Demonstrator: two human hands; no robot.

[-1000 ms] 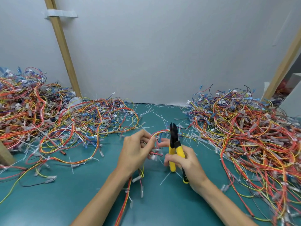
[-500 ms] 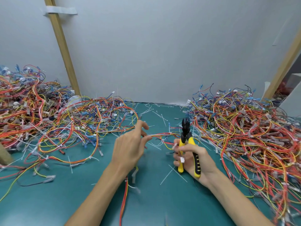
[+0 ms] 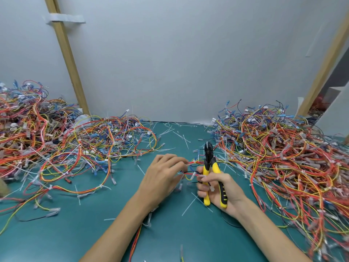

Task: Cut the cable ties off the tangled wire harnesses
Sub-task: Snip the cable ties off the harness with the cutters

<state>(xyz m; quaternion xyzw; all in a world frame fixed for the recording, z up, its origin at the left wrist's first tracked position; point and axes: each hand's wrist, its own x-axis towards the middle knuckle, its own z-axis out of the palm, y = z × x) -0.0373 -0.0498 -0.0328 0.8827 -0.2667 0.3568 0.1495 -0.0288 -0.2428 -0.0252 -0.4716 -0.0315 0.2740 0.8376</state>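
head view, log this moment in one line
left hand: pinches wires | right hand: grips cutters, blades up, not cutting | table: cut ties scattered

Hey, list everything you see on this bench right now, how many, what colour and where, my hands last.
left pile: one, red, orange, yellow and blue wires, table's far left
loose harnesses: several, same colours, spread beside the left pile
right pile: one, same colours, table's right side
held harness: one, red, yellow and black wires, between the hands
cutters: one, yellow and black handles, in the right hand
cut cable ties: many, white, scattered over the table
table: one, teal
wooden posts: two, tan, against the wall, left and right
tape strip: one, pale grey, on the left post
wall: one, pale grey, behind
left hand: one, holds the harness
right hand: one, grips the cutters
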